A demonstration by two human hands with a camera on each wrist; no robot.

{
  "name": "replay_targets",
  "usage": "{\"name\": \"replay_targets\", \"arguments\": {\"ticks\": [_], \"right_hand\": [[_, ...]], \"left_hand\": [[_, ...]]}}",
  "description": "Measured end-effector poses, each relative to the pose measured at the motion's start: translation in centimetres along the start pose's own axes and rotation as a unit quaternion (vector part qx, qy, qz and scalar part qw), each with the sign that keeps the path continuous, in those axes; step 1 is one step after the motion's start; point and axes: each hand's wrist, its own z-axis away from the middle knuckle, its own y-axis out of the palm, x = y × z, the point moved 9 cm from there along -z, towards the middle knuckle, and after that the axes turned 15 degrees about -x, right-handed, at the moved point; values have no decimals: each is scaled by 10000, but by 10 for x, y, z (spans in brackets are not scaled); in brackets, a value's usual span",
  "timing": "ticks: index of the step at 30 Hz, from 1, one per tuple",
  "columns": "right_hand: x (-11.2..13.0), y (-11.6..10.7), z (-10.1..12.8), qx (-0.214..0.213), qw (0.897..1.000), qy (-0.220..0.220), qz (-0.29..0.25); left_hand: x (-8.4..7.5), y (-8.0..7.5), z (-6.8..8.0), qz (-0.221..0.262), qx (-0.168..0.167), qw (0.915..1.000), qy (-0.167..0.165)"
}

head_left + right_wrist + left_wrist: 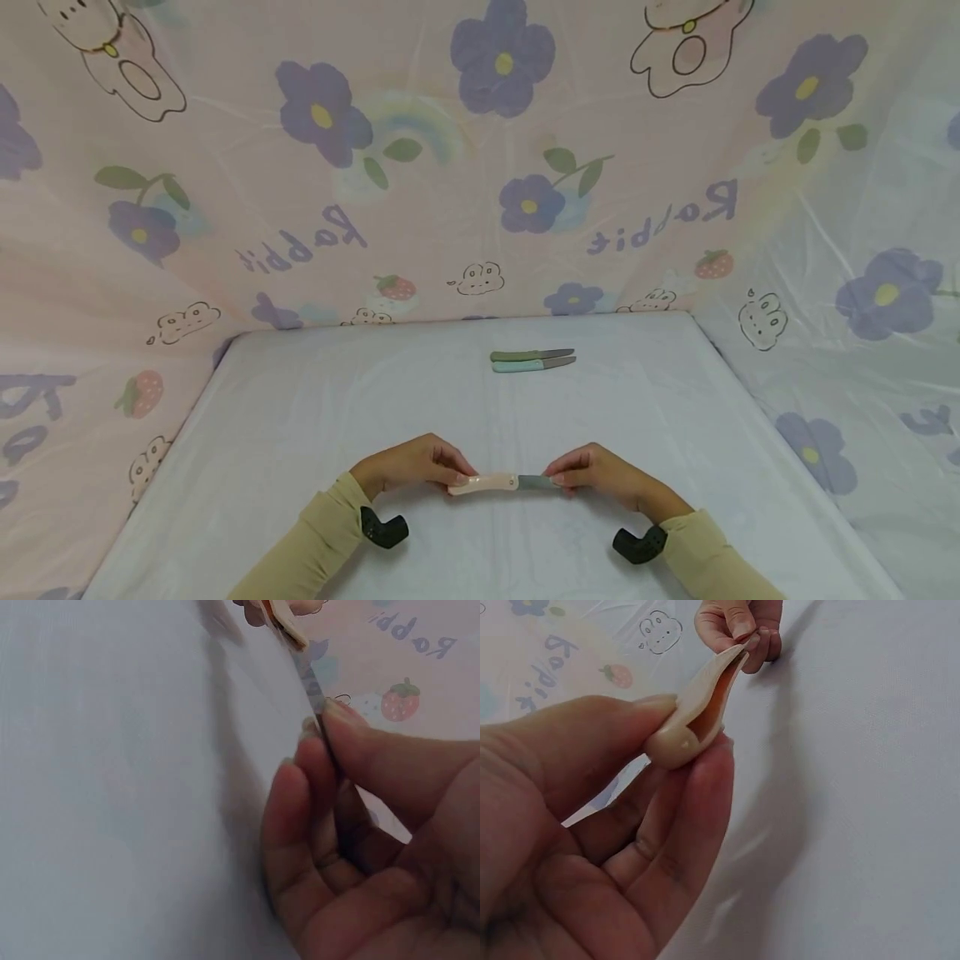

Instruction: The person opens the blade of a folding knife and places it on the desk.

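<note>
A folding knife with a pale pink handle (491, 482) is held level above the white table, its grey blade (534, 482) unfolded to the right. My left hand (420, 461) pinches the handle's end between thumb and fingers; in the left wrist view the handle (705, 694) shows its hollow slot, orange-brown inside. Toward the blade's tip, my right hand (600, 473) pinches the metal between thumb and fingertips, hiding the tip. The right wrist view shows the blade (311, 686) edge-on, running away to the handle.
Farther back on the table (337, 392) lie two more unfolded knives side by side, a green-handled knife (517, 356) and a light-blue-handled knife (517, 366), blades to the right. A printed cloth (420, 242) with flowers and rabbits walls the back and sides.
</note>
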Motion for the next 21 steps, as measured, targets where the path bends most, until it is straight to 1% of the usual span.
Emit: {"name": "replay_targets", "arguments": {"ticks": [3,7,11,16,21], "right_hand": [[-2,-2,0,-108,9999,30,42],[-3,-8,-3,-403,9991,70,105],[0,-14,-3,-570,9983,94,-44],[3,-25,-4,-798,9962,60,-347],[1,-39,-7,-1147,9921,105,-496]], "left_hand": [[1,0,0,-22,-72,10000,-36],[5,-3,-3,12,-351,9992,-170],[8,-6,-6,123,-570,9978,-314],[3,-8,-13,464,-790,9951,-369],[-4,-9,-21,561,-1019,9925,-375]]}}
